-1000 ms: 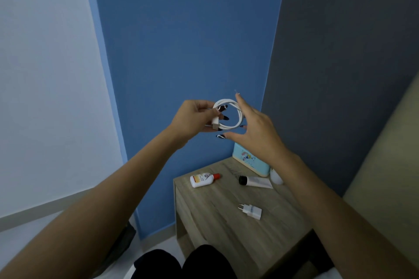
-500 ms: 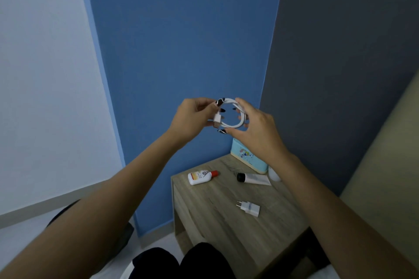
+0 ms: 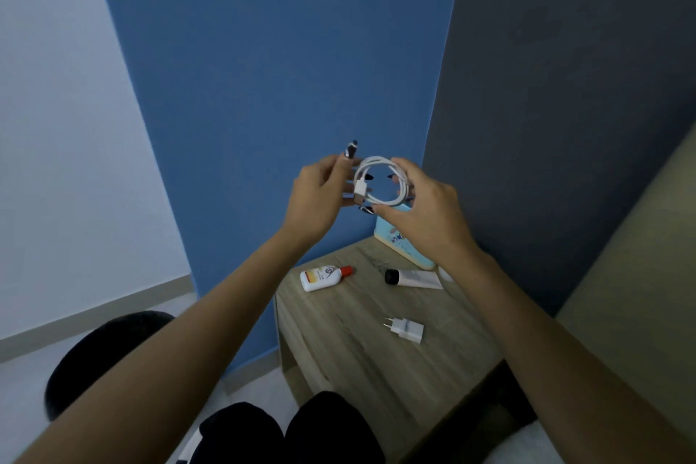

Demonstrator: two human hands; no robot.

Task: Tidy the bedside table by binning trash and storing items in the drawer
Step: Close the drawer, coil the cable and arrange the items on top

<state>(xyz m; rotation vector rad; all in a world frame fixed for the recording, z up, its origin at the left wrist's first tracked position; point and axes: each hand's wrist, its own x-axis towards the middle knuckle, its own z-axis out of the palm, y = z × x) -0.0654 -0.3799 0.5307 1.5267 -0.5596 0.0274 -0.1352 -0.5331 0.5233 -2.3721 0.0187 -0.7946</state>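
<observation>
A coiled white charging cable [image 3: 380,162] is held up in front of the blue wall, well above the wooden bedside table [image 3: 339,350]. My right hand [image 3: 418,211] grips the right side of the coil. My left hand [image 3: 320,196] pinches the cable's plug end at the coil's left side. On the tabletop lie a small white bottle with a red cap [image 3: 324,277], a white tube with a black cap [image 3: 414,278] and a white plug adapter [image 3: 406,329].
A light blue box [image 3: 403,243] leans against the wall at the table's back corner, partly hidden by my right wrist. A dark round object [image 3: 98,354] sits on the floor to the left. A beige bed edge [image 3: 640,294] runs along the right. My dark-clothed knees [image 3: 286,429] are below.
Both hands stay on the cable. My left fingers have shifted on the plug end and the coil looks tighter. The view has tilted down slightly.
</observation>
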